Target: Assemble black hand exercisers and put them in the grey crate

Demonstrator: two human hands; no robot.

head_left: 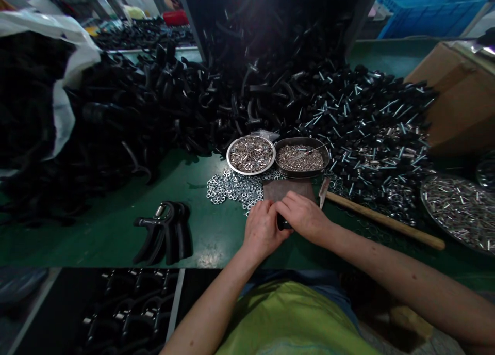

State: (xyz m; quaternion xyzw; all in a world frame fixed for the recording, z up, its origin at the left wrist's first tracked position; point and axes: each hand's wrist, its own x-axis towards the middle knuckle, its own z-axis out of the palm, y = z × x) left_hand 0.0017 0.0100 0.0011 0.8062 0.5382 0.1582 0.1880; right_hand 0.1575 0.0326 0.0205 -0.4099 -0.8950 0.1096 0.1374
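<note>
Both hands meet over the bench in front of me. My left hand (265,228) is closed around a small black plastic part (284,222), mostly hidden by the fingers. My right hand (305,215) presses its closed fingers on the same part from above and the right. Just beyond the fingers lies a flat dark metal plate (288,188). A hammer (382,218) with a wooden handle rests to the right, its head beside the plate. Loose shiny nuts (235,188) are heaped left of the plate. To the left stand several black plastic clamps (166,234) with a spring showing.
Behind the plate sit a round dish (229,156) of metal pins and a black tray (284,174) of tiny metal pieces. Black parts (232,97) pile across the back, with bolted knobs (371,112) at right. A carton (460,97) and a large pin bowl (425,200) flank the right.
</note>
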